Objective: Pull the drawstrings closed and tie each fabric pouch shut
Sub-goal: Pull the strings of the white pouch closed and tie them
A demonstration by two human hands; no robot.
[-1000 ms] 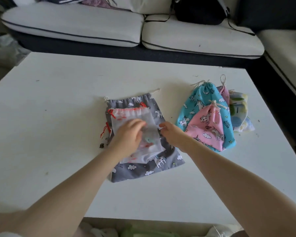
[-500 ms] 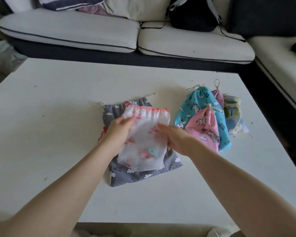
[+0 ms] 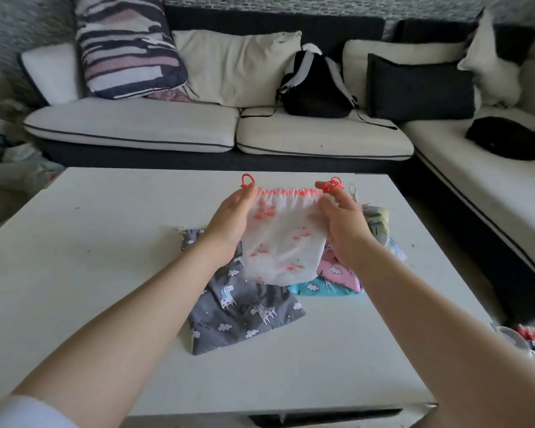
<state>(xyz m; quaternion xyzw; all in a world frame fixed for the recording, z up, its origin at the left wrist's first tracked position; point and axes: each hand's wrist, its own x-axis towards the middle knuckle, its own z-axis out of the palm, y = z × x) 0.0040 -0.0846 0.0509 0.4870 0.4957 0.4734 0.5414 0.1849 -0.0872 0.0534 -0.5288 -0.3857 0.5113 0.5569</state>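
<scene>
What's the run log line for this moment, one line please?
step: closing white pouch | left hand: grips left top corner | right hand: grips right top corner | pouch: held up, untied

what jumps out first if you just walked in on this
The white flamingo pouch, held up over the table's middle by the left hand and right hand, red drawstring loops sticking up. Below it a grey unicorn pouch lies flat.

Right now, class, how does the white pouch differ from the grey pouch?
The white pouch is held up by the left hand and right hand; the grey pouch lies flat on the table. White has pink flamingos and red cords, grey has unicorns and clouds. Both are drawstring pouches.
</scene>
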